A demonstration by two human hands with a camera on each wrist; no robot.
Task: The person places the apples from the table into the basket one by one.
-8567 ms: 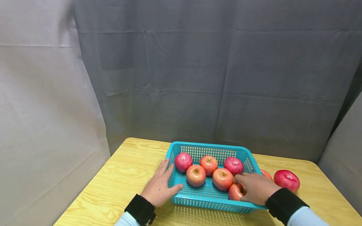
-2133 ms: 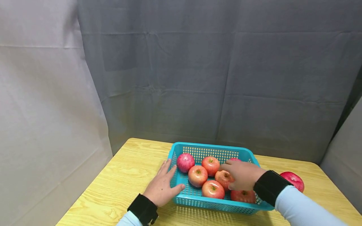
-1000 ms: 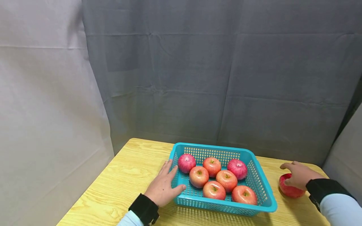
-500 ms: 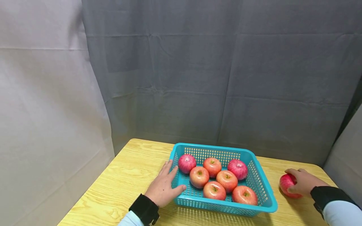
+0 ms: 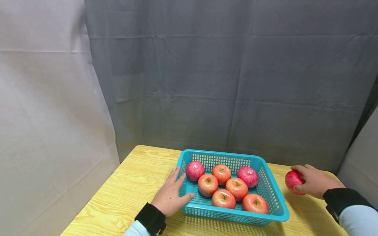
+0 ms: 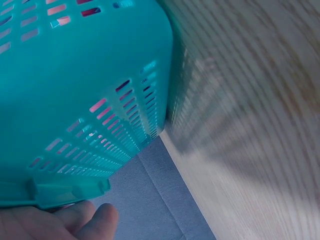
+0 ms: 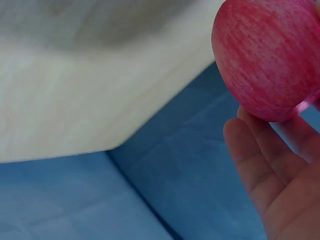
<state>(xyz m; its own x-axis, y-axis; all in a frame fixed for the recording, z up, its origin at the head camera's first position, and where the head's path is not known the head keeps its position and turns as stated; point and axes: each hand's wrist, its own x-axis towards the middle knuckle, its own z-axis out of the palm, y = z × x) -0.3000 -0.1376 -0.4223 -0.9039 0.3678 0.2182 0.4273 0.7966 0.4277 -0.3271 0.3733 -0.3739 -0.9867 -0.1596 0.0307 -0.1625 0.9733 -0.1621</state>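
Observation:
My right hand [image 5: 317, 183] grips a deep red apple [image 5: 293, 182] above the table, to the right of the basket. The right wrist view shows this apple [image 7: 267, 55] close up, fingertips against its underside and the table lower down. A turquoise plastic basket [image 5: 279, 196] with perforated walls holds several apples, orange-red ones such as this apple [image 5: 208, 184] and two pinkish-red ones, one apple [image 5: 195, 170] at the back left. With fingers spread, my left hand [image 5: 169, 198] rests on the basket's left rim; its fingertips [image 6: 102, 220] show at the rim in the left wrist view.
The basket stands on a light wood table [image 5: 118, 200] with rounded corners. Behind hangs a grey cloth [image 5: 189, 82], and a paler cloth [image 5: 44, 131] covers the left side. The table's right edge lies near my right forearm.
The right hand has set an apple in the basket's front right, touched apples there, then gone right to the deep red apple, gripped it and raised it slightly leftward. The left hand has stayed.

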